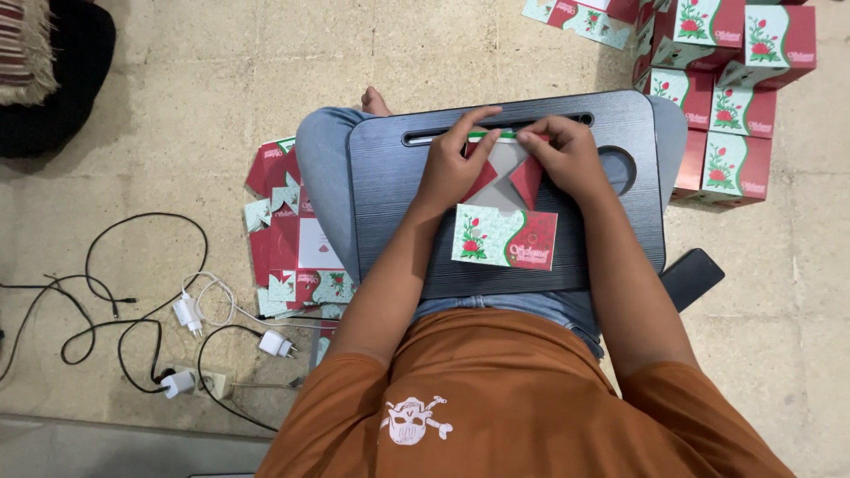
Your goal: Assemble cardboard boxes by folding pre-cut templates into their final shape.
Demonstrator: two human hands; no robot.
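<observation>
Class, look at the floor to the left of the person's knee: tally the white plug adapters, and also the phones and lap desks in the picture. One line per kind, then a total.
White plug adapters: 3
Phone: 1
Lap desk: 1
Total: 5
Both hands, left hand and right hand, press on a flat box on the desk.

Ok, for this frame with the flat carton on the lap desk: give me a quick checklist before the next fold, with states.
1. Both hands on the carton: ok, left hand and right hand press its far end.
2. Carton lies flat on the lap desk: ok.
3. Red flaps folded inward: ok, two show.
4. Far edge seated at the desk's slot: cannot tell, fingers cover it.
5. Supply of flat cartons on the floor nearby: ok.
6. Finished boxes stacked clear of the desk: ok.
</observation>
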